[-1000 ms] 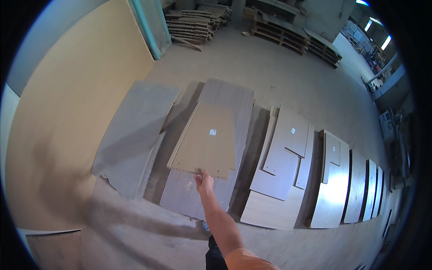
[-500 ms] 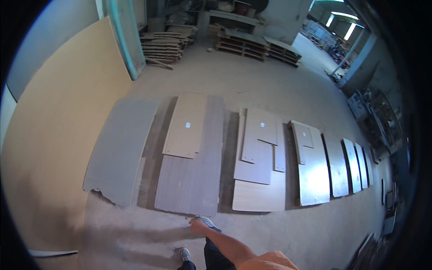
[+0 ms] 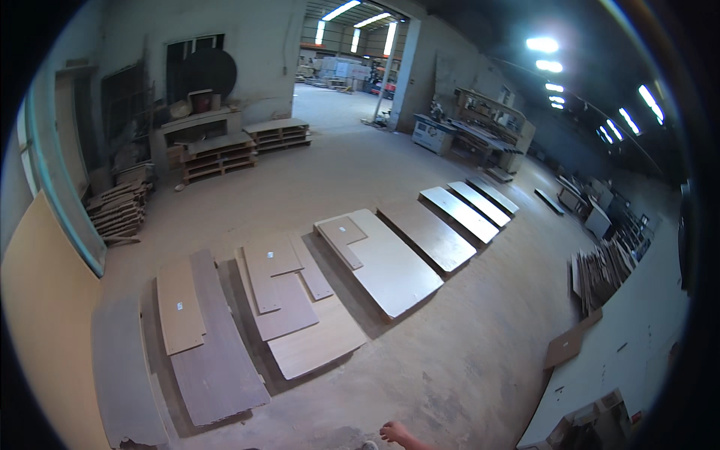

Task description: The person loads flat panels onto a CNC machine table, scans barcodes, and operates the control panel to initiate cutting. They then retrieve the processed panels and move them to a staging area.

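At the bottom edge, my right hand (image 3: 395, 432) hangs low over the floor, its fingers loosely bent and apart, with nothing seen in it. The tip of a shoe (image 3: 370, 445) shows beside it. My left hand is out of view. Nearest the hand are flat panels in a row, apart from it: a light wood-toned stack (image 3: 315, 352) with smaller labelled boards on top, and a grey-brown panel (image 3: 217, 379) carrying a narrower tan board (image 3: 178, 304). Beyond lies a pale panel (image 3: 390, 270) bearing an L-shaped tan piece (image 3: 343, 234).
A grey panel with a broken corner (image 3: 120, 367) lies beside a large leaning tan sheet (image 3: 45, 315). Further panels (image 3: 459, 214) continue rightward. Pallets (image 3: 217, 156) stand at the back near a doorway. A machine (image 3: 480, 131) and upright board offcuts (image 3: 604, 274) are right.
My view has swung right and up, bringing in the doorway, machine and ceiling lights. My right hand now shows only at the bottom edge; the panels look unmoved.
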The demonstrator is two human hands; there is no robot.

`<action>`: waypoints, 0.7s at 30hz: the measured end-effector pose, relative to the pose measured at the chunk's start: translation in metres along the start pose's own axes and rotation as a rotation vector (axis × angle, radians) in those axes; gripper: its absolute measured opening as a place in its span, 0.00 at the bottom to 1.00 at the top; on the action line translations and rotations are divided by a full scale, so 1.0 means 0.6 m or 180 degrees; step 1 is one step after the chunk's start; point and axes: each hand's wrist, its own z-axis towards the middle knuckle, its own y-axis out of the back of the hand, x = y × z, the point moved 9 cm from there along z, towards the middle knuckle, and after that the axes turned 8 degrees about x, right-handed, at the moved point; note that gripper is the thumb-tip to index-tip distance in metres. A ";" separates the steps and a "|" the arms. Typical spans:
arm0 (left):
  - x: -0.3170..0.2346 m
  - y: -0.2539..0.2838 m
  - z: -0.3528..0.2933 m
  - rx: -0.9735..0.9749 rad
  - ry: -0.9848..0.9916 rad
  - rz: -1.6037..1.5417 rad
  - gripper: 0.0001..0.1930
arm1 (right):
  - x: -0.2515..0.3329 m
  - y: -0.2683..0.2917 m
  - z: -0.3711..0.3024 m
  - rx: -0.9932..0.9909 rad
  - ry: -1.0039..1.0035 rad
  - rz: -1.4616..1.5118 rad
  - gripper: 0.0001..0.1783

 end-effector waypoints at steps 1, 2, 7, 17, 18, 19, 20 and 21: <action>-0.064 0.005 0.022 -0.0031 -0.0370 0.0225 0.19 | 0.015 0.017 -0.032 -0.0073 0.0096 0.0164 0.20; -0.118 -0.005 0.052 0.0054 -0.0339 0.0326 0.20 | 0.028 0.047 -0.056 -0.0128 0.0331 0.0318 0.20; -0.381 -0.102 0.225 0.0417 -0.0070 0.1775 0.36 | -0.137 0.181 -0.082 -0.0608 0.0989 0.0696 0.25; -0.742 -0.314 0.445 0.0736 0.0169 0.2221 0.35 | -0.639 0.527 -0.215 -0.1666 -0.0212 0.2915 0.25; -0.765 -0.327 0.480 0.0773 0.0333 0.2176 0.36 | -0.668 0.553 -0.225 -0.1863 -0.0341 0.3005 0.24; -0.792 -0.347 0.513 0.0896 0.0345 0.2235 0.35 | -0.694 0.565 -0.231 -0.2014 -0.0465 0.3178 0.24; -0.823 -0.366 0.546 0.1007 0.0354 0.2282 0.34 | -0.720 0.575 -0.239 -0.2166 -0.0578 0.3342 0.24; -0.862 -0.388 0.583 0.1112 0.0348 0.2312 0.33 | -0.743 0.600 -0.237 -0.2331 -0.0675 0.3490 0.24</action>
